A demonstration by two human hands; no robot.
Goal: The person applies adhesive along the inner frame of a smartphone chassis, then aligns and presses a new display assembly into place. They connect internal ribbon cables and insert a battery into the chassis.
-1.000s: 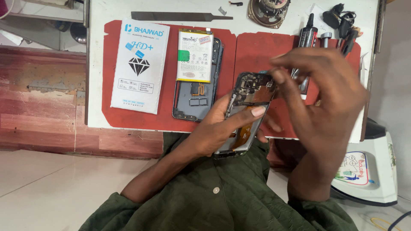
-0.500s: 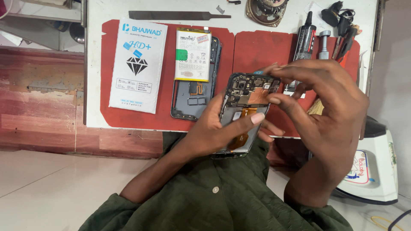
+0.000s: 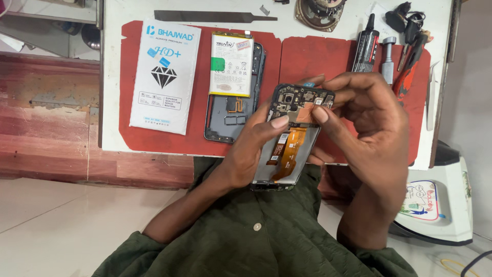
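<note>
Opened phone (image 3: pixel 287 149), its back cover off, sits between both hands above the near edge of the desk (image 3: pixel 113 77), with the circuit board and an orange flex cable exposed. The left hand (image 3: pixel 251 154) is closed around its left side from beneath, thumb pressed on the board; that hand hides most of the left edge, and the fingers under the phone cannot be seen. The right hand (image 3: pixel 369 118) curls over the upper right corner, thumb and fingertips pinching at the board's top edge; whether they grip a small part there is too fine to make out. Beyond the left hand lie a grey phone frame (image 3: pixel 230 120) with a white battery (image 3: pixel 230 64) on it, and a white packet (image 3: pixel 164 77) further left. Compared with half a second ago, the phone has tilted a little more upright and the right hand's fingers have closed onto its top corner.
</note>
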